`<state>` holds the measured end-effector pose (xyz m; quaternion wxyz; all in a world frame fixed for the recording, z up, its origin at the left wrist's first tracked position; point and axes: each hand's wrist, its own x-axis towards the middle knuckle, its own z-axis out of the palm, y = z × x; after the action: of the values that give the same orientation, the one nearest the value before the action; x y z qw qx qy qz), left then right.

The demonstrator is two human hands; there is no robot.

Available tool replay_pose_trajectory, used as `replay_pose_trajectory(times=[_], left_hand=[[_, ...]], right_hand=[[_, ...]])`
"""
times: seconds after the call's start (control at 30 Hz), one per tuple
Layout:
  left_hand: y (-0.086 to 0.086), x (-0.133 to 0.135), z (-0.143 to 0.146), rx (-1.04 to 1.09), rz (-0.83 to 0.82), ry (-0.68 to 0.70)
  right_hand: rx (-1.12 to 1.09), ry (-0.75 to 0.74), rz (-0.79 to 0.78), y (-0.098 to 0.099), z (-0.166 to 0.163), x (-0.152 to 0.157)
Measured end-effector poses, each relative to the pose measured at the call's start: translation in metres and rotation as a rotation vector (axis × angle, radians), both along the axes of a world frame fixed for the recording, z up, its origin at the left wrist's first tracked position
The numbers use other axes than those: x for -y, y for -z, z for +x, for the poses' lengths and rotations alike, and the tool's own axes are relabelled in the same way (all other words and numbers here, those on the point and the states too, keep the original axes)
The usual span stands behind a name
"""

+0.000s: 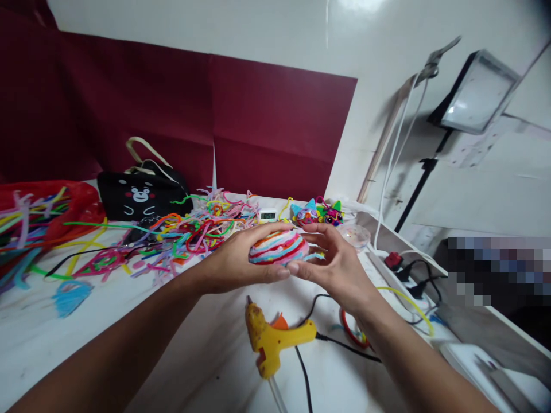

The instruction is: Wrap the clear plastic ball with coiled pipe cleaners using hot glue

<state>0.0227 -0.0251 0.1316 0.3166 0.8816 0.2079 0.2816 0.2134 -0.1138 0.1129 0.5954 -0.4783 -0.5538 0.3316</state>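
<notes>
My left hand [241,258] cups a round ball wrapped in striped pipe cleaners [278,248], red, white, blue and pink, from its left side and from below. My right hand [333,261] closes on the ball from the right, thumb under it and fingers curled over the top. A light blue pipe cleaner end [316,256] sticks out between the right fingers. Both hands hold the ball a little above the white table [77,338].
A yellow glue gun [275,338] with a black cord lies just below the hands. A heap of coloured pipe cleaners [189,232] spreads to the left, behind it a black bear bag [142,195]. Finished colourful figures [317,212], a small timer [268,215] and a power strip [400,269] lie to the right.
</notes>
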Motion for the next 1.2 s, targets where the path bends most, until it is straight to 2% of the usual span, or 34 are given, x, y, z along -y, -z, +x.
replay_pose_trajectory(times=[0.33,0.57,0.83,0.97,1.2], left_hand=[[-0.001,0.000,0.000,0.031,0.051,-0.004],[0.001,0.000,0.001,0.045,0.056,-0.005],[0.004,0.000,0.002,0.054,-0.037,-0.012],[0.004,0.001,0.004,0.054,-0.066,0.007],[0.002,0.003,0.005,0.038,-0.020,-0.008]], right_hand=[[-0.068,-0.218,0.017,-0.003,0.011,0.002],[-0.064,-0.181,0.067,0.000,0.009,0.000],[-0.056,-0.146,0.058,-0.001,0.006,0.000],[-0.060,-0.164,0.042,0.000,0.006,0.001],[-0.054,-0.223,0.029,0.000,0.011,-0.001]])
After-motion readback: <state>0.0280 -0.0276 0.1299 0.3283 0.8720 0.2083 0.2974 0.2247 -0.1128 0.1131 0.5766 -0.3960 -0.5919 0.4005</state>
